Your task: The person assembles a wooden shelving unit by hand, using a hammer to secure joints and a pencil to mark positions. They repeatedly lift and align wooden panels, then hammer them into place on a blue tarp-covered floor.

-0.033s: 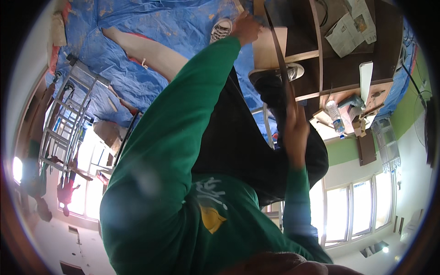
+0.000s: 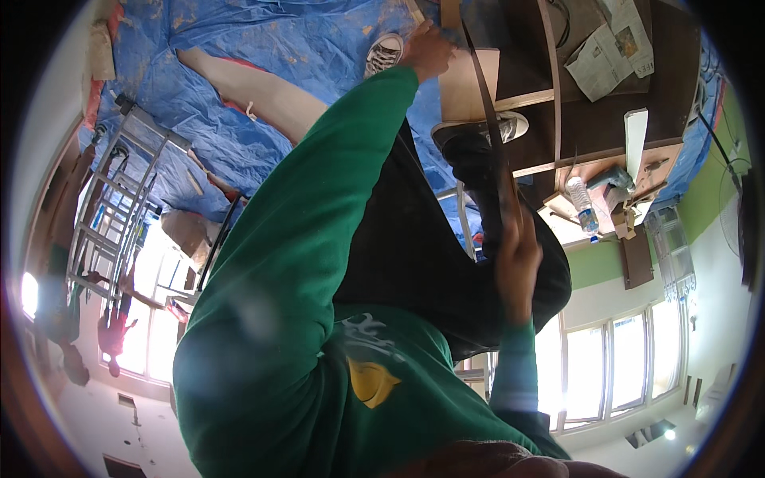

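My right hand (image 2: pixel 519 259), slightly blurred, is closed around the near end of a long, thin, dark blade-like strip (image 2: pixel 492 119). The strip runs away from me past my right shoe (image 2: pixel 478 130) and narrows toward its far end. Farther out, my left hand (image 2: pixel 430 52) is closed beside that far end. What its fingers grip is hidden; a pale wooden stick (image 2: pixel 414 9) shows just beyond them. A light board (image 2: pixel 468 76) lies under the strip, right of my left hand. My left shoe (image 2: pixel 385 54) is close to that hand.
Blue sheeting (image 2: pixel 263 36) covers the floor. At right stands a dark brown cabinet (image 2: pixel 594 131) with newspaper (image 2: pixel 599 62) on it. A water bottle (image 2: pixel 582 205) and a power drill (image 2: pixel 612 178) lie nearby. A metal ladder (image 2: pixel 119 199) and people are at left.
My right hand has moved a little toward my body, and the dark strip has shifted with it. My left hand stays in nearly the same place.
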